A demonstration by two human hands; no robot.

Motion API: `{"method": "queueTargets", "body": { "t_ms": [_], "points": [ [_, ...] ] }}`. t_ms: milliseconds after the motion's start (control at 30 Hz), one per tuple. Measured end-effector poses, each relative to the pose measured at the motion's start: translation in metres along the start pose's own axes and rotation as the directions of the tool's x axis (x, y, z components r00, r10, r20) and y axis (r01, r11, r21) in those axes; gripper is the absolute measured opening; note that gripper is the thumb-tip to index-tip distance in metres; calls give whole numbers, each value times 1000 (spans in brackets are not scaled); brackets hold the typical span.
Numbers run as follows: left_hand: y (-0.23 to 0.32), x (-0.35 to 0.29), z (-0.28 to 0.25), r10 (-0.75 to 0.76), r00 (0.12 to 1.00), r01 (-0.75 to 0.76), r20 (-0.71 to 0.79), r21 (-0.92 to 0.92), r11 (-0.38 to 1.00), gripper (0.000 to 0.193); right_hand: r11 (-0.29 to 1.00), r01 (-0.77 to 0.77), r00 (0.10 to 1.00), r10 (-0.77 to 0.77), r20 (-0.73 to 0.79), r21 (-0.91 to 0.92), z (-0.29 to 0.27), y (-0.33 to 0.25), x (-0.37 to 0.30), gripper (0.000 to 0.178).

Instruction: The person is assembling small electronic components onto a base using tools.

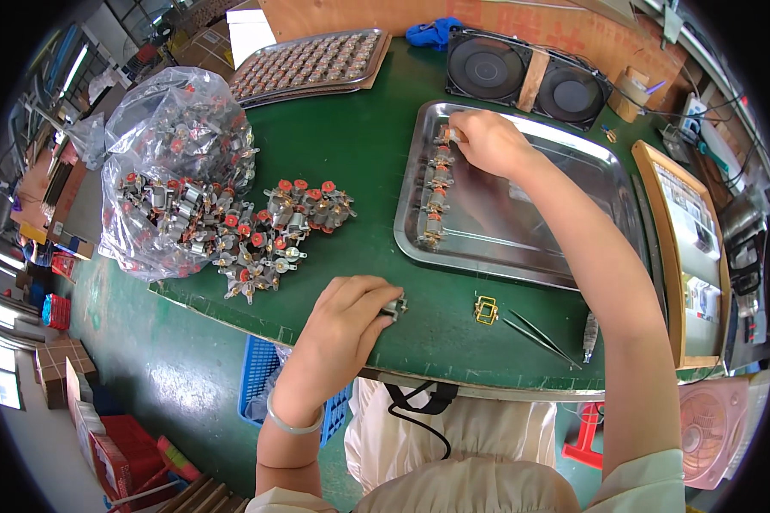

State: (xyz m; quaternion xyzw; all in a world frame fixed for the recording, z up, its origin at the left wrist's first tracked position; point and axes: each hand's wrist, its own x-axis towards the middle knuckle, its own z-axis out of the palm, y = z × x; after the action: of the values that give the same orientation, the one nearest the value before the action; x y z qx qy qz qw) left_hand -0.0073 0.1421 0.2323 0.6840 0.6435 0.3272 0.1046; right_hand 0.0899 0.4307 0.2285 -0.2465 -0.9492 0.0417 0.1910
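Note:
My left hand [338,329] rests near the table's front edge, its thumb and fingers closed around a small silver metal part [393,309]. Over the far left corner of a shiny metal tray [530,205], my right hand [494,141] pinches another small metal part [454,134] at the end of a row. That row of small metal parts with orange-red bits [437,192] runs along the tray's left side. A loose pile of similar parts [261,239], many with red discs, spreads out from an open clear plastic bag [137,128] to the left.
Tweezers [539,338], a yellow metal frame piece [486,310] and a grey-handled tool [589,336] lie before the tray. A filled tray [308,64] sits far left. Black fans [488,68] stand behind, beside a blue cloth [432,34]. A wooden-framed board [680,248] is at right.

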Motion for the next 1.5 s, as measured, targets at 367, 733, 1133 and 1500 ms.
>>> {"method": "queueTargets", "body": {
  "t_ms": [367,733,1133,1500],
  "points": [
    [1,24,15,-36,989,26,-143,-74,997,22,990,7,995,7,-97,140,-28,-20,-21,16],
    [17,28,31,-283,937,-12,-205,-827,561,40,729,107,986,-164,21,676,-65,-98,-96,19],
    [23,24,38,-151,944,-101,-295,-690,717,35,670,94,995,-41,-90,736,-63,-106,-126,18],
    [32,23,48,93,840,-253,-535,-235,938,27,908,288,945,-218,-245,305,-73,-116,-142,21]
  ]
}}
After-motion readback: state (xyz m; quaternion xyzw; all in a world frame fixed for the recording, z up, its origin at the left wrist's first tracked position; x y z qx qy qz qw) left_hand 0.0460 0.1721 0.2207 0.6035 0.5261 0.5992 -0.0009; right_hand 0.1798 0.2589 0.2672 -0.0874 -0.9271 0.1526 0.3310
